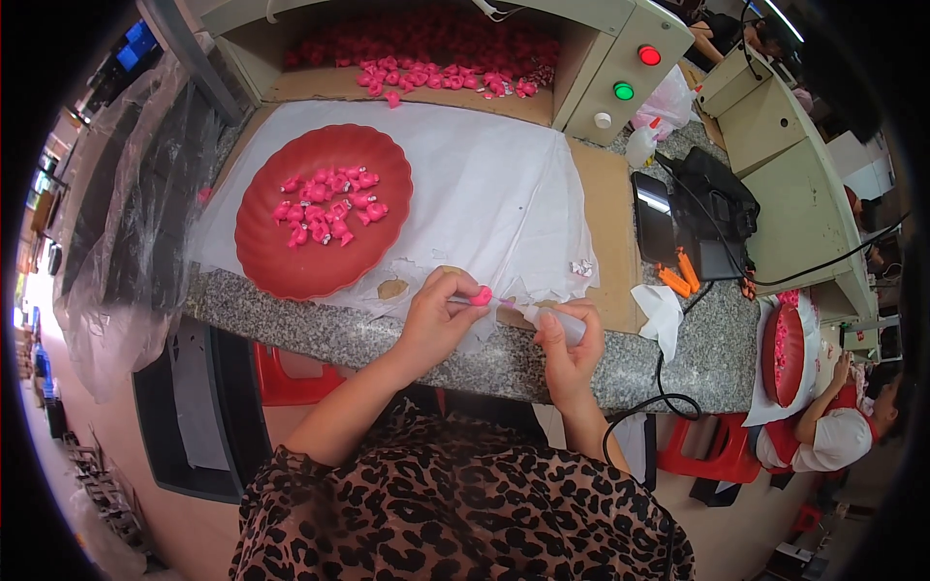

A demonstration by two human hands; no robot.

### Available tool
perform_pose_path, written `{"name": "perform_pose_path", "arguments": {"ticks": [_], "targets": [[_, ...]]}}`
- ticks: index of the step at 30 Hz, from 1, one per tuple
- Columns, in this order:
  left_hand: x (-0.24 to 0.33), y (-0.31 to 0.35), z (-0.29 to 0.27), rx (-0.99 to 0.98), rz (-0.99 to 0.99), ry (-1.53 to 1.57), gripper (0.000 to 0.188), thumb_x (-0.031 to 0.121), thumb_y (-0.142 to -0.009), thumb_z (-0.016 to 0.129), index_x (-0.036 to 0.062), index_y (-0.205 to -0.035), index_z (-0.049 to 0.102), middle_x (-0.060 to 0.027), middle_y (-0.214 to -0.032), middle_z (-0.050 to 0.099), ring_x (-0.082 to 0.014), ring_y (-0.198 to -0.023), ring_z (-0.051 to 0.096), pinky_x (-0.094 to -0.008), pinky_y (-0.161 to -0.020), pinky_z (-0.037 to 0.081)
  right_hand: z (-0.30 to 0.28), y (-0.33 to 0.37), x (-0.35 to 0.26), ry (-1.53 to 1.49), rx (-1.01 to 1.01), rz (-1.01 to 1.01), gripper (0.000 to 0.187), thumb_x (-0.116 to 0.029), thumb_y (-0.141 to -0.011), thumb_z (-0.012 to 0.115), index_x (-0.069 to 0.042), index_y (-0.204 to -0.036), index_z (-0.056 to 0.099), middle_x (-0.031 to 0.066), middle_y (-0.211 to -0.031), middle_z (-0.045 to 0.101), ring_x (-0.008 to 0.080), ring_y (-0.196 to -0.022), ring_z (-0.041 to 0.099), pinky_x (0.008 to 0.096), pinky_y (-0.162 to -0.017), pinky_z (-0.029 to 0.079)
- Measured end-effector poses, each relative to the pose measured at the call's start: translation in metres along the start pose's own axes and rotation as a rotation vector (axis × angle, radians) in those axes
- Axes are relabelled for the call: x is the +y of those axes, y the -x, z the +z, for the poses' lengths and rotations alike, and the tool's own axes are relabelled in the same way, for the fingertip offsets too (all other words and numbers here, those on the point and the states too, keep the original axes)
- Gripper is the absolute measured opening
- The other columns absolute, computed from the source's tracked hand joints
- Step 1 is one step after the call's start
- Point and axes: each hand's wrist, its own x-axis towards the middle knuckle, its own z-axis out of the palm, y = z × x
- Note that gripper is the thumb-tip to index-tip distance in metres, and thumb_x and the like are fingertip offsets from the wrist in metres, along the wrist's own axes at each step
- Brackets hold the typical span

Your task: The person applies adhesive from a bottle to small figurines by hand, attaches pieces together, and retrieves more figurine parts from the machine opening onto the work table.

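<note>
My left hand (pixel 436 321) pinches a small pink piece (pixel 481 295) between thumb and fingertips, above the near edge of the work surface. Facing it, my right hand (pixel 570 349) is wrapped round a whitish squeeze bottle (pixel 565 327), whose narrow tip points left at the pink piece. Whether the tip touches the piece I cannot tell. To the left of my hands lies a scalloped red plate (pixel 262 247) with many small pink pieces (pixel 329 200), some with silvery parts. Torn white paper (pixel 484 184) covers the surface beneath.
A box-like machine (pixel 591 87) with red and green lights stands at the back, heaped with pink pieces (pixel 417 76) inside. On the right are a phone (pixel 655 218), a black pouch (pixel 717 198), orange objects (pixel 678 274), a crumpled tissue (pixel 660 315) and a cable (pixel 660 373). Another person (pixel 833 426) sits far right.
</note>
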Motion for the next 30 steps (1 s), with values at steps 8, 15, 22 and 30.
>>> {"name": "perform_pose_path", "arguments": {"ticks": [8, 15, 22, 30], "targets": [[0.007, 0.000, 0.001, -0.010, -0.159, 0.115, 0.022, -0.005, -0.074, 0.058, 0.0015, -0.089, 0.044, -0.0069, -0.096, 0.048, -0.0095, -0.083, 0.050, -0.0199, -0.063, 0.046, -0.022, -0.015, -0.013, -0.775, 0.033, 0.604, 0.022, -0.004, -0.076, 0.059, 0.000, -0.095, 0.048, 0.0108, -0.085, 0.057, 0.0178, -0.076, 0.057, 0.0279, -0.068, 0.049], [0.015, -0.008, 0.002, -0.087, -0.257, 0.512, 0.018, -0.002, -0.075, 0.059, 0.0025, -0.086, 0.045, -0.0062, -0.088, 0.050, -0.0109, -0.071, 0.050, -0.0221, -0.059, 0.044, -0.068, -0.050, -0.008, -0.273, 0.041, 0.338, 0.020, -0.007, -0.069, 0.059, -0.003, -0.086, 0.048, 0.0086, -0.077, 0.059, 0.0128, -0.065, 0.055, 0.0213, -0.058, 0.043], [0.011, -0.011, 0.009, -0.106, -0.286, 0.521, 0.017, 0.000, -0.076, 0.058, 0.0016, -0.087, 0.046, -0.0069, -0.085, 0.051, -0.0120, -0.070, 0.051, -0.0235, -0.059, 0.045, -0.073, -0.088, 0.027, 0.461, 0.005, 0.266, 0.017, -0.017, -0.068, 0.065, -0.001, -0.070, 0.061, 0.0039, -0.060, 0.057, 0.0135, -0.052, 0.053, 0.0256, -0.051, 0.042], [0.014, -0.010, 0.011, -0.064, -0.277, 0.500, 0.026, -0.001, -0.075, 0.059, -0.0002, -0.095, 0.044, -0.0061, -0.085, 0.050, -0.0100, -0.069, 0.051, -0.0212, -0.055, 0.045, -0.061, -0.104, 0.017, 0.933, -0.181, 0.350, 0.023, -0.027, -0.067, 0.062, -0.007, -0.078, 0.064, 0.0155, -0.066, 0.059, 0.0292, -0.067, 0.058, 0.0356, -0.061, 0.045]]}}
